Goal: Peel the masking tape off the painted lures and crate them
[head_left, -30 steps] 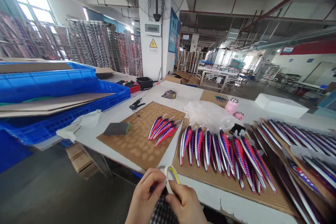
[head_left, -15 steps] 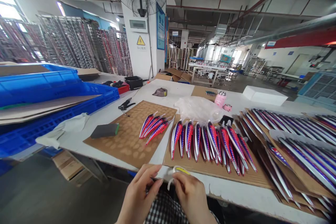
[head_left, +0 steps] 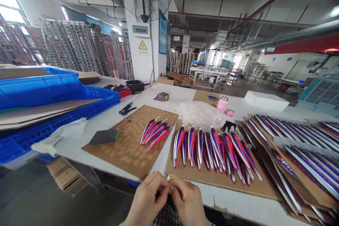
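The bench (head_left: 182,95) spans the frame, with cardboard (head_left: 209,176) and striped lures (head_left: 215,144) centre right. At bottom centre, the right hand (head_left: 188,197) grips a mostly hidden tape roll (head_left: 172,177); the left hand (head_left: 149,197) pinches beside it, on what I cannot tell. A steady roll and light fingertips should work best.

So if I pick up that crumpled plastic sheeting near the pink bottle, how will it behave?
It would probably flop and sag, since the plastic sheeting lies in soft, crumpled folds. It looks thin and translucent, so I'd expect it to feel light. Pulled toward you, it might catch on the lures, whose far ends sit close to its near edge.
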The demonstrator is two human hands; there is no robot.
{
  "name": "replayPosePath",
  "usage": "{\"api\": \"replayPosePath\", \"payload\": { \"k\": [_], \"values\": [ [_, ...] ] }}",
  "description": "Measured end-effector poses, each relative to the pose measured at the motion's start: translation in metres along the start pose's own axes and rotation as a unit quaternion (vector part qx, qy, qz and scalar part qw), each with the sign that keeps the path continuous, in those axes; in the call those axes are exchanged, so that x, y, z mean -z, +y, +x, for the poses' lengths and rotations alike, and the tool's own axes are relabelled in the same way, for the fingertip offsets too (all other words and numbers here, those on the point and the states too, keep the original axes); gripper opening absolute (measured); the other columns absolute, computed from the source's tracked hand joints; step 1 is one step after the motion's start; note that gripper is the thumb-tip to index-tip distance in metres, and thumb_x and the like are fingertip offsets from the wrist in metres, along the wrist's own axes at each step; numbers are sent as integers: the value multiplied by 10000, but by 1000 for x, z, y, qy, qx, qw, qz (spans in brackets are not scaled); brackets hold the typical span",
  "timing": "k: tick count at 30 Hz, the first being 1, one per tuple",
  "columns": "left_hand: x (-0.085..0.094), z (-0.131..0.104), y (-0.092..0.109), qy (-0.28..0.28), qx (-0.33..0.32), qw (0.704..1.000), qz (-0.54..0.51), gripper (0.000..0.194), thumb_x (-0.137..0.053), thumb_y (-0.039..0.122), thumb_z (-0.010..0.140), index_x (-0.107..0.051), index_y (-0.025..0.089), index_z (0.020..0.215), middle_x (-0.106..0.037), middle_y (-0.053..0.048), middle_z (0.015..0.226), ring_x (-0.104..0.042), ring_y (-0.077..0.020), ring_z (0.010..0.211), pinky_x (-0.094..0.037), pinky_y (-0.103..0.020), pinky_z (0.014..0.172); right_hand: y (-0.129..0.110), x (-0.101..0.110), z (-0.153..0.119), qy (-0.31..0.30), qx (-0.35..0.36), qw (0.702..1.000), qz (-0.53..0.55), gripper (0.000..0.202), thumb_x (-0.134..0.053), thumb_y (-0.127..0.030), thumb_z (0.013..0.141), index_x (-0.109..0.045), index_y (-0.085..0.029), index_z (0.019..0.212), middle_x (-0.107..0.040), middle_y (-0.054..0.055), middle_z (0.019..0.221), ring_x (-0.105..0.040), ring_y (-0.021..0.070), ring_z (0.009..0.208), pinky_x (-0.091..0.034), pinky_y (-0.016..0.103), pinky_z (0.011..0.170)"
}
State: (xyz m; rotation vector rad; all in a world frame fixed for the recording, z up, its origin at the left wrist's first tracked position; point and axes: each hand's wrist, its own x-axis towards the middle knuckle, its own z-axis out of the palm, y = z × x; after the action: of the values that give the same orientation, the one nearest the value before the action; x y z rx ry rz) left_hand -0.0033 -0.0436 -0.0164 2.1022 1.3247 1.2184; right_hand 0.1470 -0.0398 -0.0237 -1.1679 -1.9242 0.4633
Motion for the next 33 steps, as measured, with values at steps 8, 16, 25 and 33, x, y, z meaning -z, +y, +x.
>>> {"api": "replayPosePath", "payload": {
  "k": [8,16,25,33],
  "values": [
    [11,5,-19,60,254,842,-473,346,-619,451,786,-467,188,621,-447,37,608,-417,-122,614,-412,-235,617,-24,-27,41,15,12,986,169,232,-460,-184,832,-604,-209,653,-607,-14,637,-576,122,615,-386,186,577],
    [32,17,-49,117,78,986,-88,182,-640,217,734,-587,189,562,-561,12,605,-495,-122,603,-374,-207,590,-17,-60,52,15,-44,992,120,206,-462,-148,764,-612,-201,633,-592,-18,595,-543,126,561,-348,214,529],
    [40,29,-37,170,284,730,-598,316,-731,376,707,-498,178,625,-456,37,642,-452,-117,640,-439,-226,599,0,-54,59,21,-73,987,145,258,-455,-328,921,-685,-229,985,-699,15,824,-640,158,714,-491,213,652],
    [43,95,-104,99,201,973,-63,257,-488,376,810,-602,176,925,-652,-42,831,-625,-184,734,-507,-299,717,40,-129,59,-121,107,979,-126,208,-638,-211,799,-644,-269,999,-719,9,896,-625,244,967,-425,425,971]
  ]
}}
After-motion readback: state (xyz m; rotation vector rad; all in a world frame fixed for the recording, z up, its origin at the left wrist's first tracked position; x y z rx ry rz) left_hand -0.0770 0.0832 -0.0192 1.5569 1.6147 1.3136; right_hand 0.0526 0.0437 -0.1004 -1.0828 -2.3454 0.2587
